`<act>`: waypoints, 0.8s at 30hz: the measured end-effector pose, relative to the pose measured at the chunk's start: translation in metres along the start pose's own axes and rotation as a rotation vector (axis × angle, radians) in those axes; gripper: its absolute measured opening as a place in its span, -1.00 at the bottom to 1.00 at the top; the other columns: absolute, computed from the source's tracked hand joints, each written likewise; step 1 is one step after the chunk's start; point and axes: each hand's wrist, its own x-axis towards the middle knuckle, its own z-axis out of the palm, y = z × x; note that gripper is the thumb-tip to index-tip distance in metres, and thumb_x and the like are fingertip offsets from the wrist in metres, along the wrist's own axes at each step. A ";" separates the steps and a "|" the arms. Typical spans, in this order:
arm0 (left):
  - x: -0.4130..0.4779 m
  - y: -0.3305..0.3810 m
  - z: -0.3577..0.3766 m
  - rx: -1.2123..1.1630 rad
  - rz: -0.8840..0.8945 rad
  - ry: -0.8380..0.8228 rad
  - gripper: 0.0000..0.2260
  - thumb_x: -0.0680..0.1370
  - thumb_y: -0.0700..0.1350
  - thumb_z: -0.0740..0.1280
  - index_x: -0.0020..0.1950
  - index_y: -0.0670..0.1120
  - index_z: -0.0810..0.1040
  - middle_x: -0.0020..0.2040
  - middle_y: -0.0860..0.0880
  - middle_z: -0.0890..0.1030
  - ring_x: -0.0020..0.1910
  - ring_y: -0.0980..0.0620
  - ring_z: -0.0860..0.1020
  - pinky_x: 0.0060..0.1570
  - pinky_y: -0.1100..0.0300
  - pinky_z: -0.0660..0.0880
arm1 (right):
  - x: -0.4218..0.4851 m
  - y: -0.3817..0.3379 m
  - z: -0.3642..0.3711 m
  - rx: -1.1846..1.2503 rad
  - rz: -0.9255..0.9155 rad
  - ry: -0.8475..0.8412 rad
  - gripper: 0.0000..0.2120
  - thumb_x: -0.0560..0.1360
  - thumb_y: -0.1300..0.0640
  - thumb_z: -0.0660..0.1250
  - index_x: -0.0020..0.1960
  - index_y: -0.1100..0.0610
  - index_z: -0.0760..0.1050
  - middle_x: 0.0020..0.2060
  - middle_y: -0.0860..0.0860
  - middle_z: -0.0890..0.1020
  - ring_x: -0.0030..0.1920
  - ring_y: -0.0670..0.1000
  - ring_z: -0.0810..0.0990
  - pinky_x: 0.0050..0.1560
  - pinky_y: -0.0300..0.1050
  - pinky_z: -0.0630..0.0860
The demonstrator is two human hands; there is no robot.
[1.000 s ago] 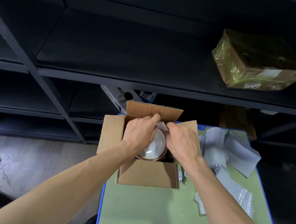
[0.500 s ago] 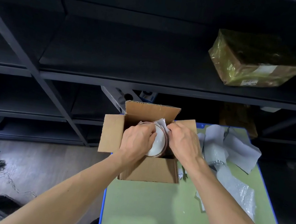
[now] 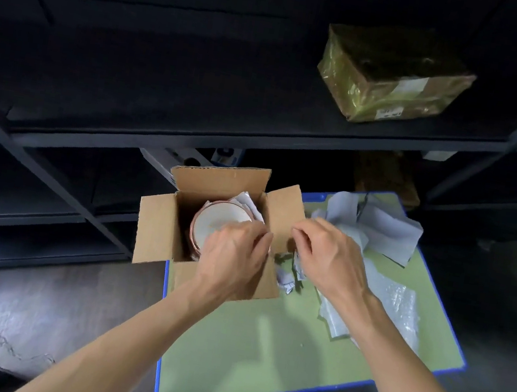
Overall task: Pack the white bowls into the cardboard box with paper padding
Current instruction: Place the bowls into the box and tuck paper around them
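One cardboard box point(image 3: 156, 230) stands open on the far left corner of the green, blue-edged worktop point(image 3: 260, 348), all four flaps folded outward. Inside it lies a stack of bowls point(image 3: 216, 219). One round white face shows on top, glazed pale, with a reddish-brown rim. More such rims show below it on the left, but their number cannot be told. The stack fills most of the box and sits tilted, its face turned up and to the near side. One crumpled piece of white paper padding point(image 3: 249, 203) is wedged between the stack's far right edge and the box wall.

Two bare hands are in view. The left hand point(image 3: 234, 253) lies over the near right part of the stack. Its grip curls down over the rim with the fingertips hidden, so whether it clasps the bowls cannot be told. The right hand point(image 3: 328, 257) hovers at the outer edge of the right flap. Its thumb and forefinger are drawn close together, but whether that grip pinches the cardboard cannot be told.

To the right, on the worktop, lie several loose paper sheets point(image 3: 380, 228), one small crumpled scrap point(image 3: 285, 276) just beside the box, and one piece of bubble wrap point(image 3: 402, 306). One film-wrapped parcel point(image 3: 391, 78) rests on the dark shelf point(image 3: 164, 96) beyond.
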 end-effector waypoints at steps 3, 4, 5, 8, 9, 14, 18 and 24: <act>-0.005 0.024 0.008 -0.020 0.113 0.007 -0.74 0.59 0.01 0.22 -0.26 -0.05 0.44 -0.37 0.03 0.48 -0.31 -0.06 0.43 -0.39 0.00 0.37 | -0.016 0.017 -0.007 0.015 0.038 0.029 -0.84 0.63 0.02 0.24 -0.03 0.04 0.55 -0.16 -0.05 0.60 -0.18 0.11 0.58 -0.28 0.02 0.50; -0.006 0.034 0.012 -0.042 0.157 -0.006 -0.74 0.61 0.01 0.21 -0.26 -0.03 0.42 -0.36 0.04 0.46 -0.31 -0.03 0.41 -0.37 0.00 0.36 | -0.022 0.026 -0.009 0.020 0.056 0.038 -0.83 0.63 0.01 0.24 -0.06 0.05 0.54 -0.18 -0.06 0.59 -0.20 0.09 0.57 -0.30 -0.01 0.47; -0.008 0.045 0.016 -0.065 0.200 -0.025 -0.74 0.62 0.02 0.21 -0.25 -0.01 0.40 -0.35 0.05 0.44 -0.31 -0.01 0.40 -0.36 0.02 0.35 | -0.028 0.035 -0.011 0.025 0.078 0.041 -0.82 0.63 0.00 0.24 -0.08 0.05 0.52 -0.20 -0.06 0.58 -0.22 0.09 0.56 -0.32 -0.02 0.45; -0.015 0.074 0.037 -0.127 0.297 -0.110 -0.78 0.63 0.00 0.20 -0.20 -0.01 0.40 -0.31 0.06 0.46 -0.29 -0.01 0.42 -0.31 0.01 0.38 | -0.051 0.066 -0.010 0.027 0.170 0.008 -0.83 0.62 0.02 0.25 -0.11 0.03 0.49 -0.21 -0.06 0.57 -0.24 0.08 0.54 -0.34 -0.07 0.33; -0.018 0.082 0.047 -0.130 0.319 -0.149 -0.79 0.63 -0.01 0.19 -0.18 -0.02 0.42 -0.30 0.05 0.47 -0.28 -0.01 0.44 -0.29 0.00 0.40 | -0.059 0.078 -0.008 0.024 0.205 -0.016 -0.86 0.61 0.04 0.24 -0.10 0.02 0.49 -0.19 -0.07 0.58 -0.21 0.08 0.55 -0.33 -0.08 0.33; -0.027 0.103 0.101 -0.090 0.289 -0.436 -0.81 0.63 0.02 0.19 0.08 0.00 0.54 -0.05 0.03 0.59 -0.03 -0.04 0.54 -0.09 0.01 0.48 | -0.103 0.144 0.002 0.027 0.487 -0.195 -0.76 0.62 0.05 0.23 0.24 -0.02 0.55 0.13 -0.05 0.63 0.10 0.06 0.61 0.01 -0.06 0.49; -0.024 0.110 0.139 0.058 0.237 -0.597 -0.72 0.63 0.06 0.19 0.29 0.01 0.50 0.17 0.01 0.54 0.14 -0.04 0.51 0.08 0.03 0.50 | -0.128 0.183 0.012 0.038 0.588 -0.351 -0.65 0.64 0.01 0.22 0.40 0.02 0.45 0.27 0.00 0.56 0.24 0.07 0.55 0.16 -0.02 0.51; -0.018 0.116 0.178 0.236 0.206 -0.711 -0.59 0.63 0.10 0.20 0.41 -0.05 0.37 0.34 -0.05 0.39 0.30 -0.06 0.37 0.17 0.05 0.44 | -0.128 0.206 0.039 0.014 0.577 -0.415 -0.60 0.60 -0.05 0.30 0.34 0.15 0.41 0.23 0.07 0.50 0.28 0.14 0.44 0.10 0.02 0.53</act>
